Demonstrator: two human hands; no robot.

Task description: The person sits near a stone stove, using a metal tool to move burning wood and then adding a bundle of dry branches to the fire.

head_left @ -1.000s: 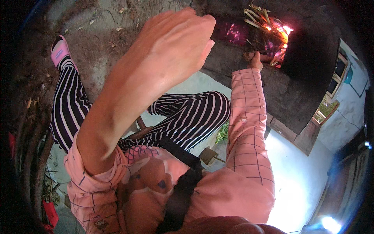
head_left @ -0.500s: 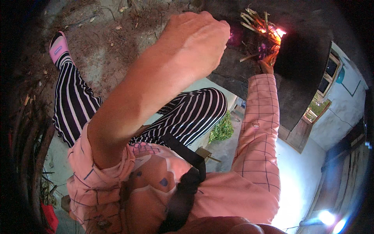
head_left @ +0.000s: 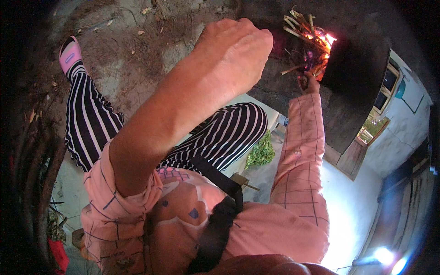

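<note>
My left hand (head_left: 238, 57) is raised in front of me, back of the hand up and fingers curled under in a fist. What it may hold is hidden beneath it. My right hand (head_left: 310, 83) reaches to the near end of a bundle of burning twigs (head_left: 302, 30) at the upper right. Its fingers look curled, with a dark patch beside them; whether they grip a twig I cannot make out. Bright flames (head_left: 326, 41) rise along the right side of the bundle, against a blackened stove wall (head_left: 355, 82).
Bare earth with scattered debris (head_left: 114, 55) lies around my outstretched foot in a pink slipper (head_left: 69, 52). Long branches (head_left: 32, 169) lie along the left. Green leaves (head_left: 261, 151) are beyond my bent knee. A pale wall (head_left: 357, 201) stands at the right.
My right hand has drawn back slightly from the flames, toward me. My left fist has shifted slightly down and right. The twigs keep burning in the same place.
</note>
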